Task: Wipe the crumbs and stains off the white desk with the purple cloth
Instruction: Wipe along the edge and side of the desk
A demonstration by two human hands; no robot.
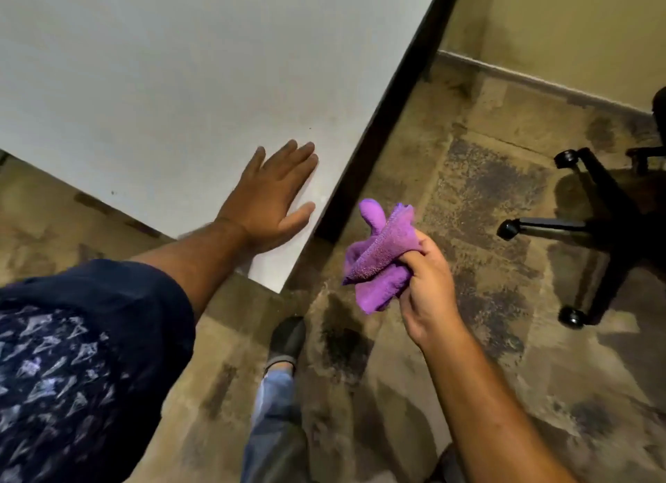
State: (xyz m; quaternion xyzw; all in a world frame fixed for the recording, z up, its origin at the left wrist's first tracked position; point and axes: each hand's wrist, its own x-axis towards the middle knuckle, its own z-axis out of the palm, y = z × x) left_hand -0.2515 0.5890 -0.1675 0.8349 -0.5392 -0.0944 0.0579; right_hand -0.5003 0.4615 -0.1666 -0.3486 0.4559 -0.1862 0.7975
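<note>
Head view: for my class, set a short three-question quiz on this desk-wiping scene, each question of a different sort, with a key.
1. True or false: the cloth is touching the desk.
2. Which hand holds the cloth? A) left B) right C) both
3. Fill in: the left hand lies flat near the desk's ____.

Key
1. False: the cloth is held off the desk's edge, over the floor.
2. B: the right hand grips it, bunched.
3. Corner. Small dark specks show on the white top beyond it.
</note>
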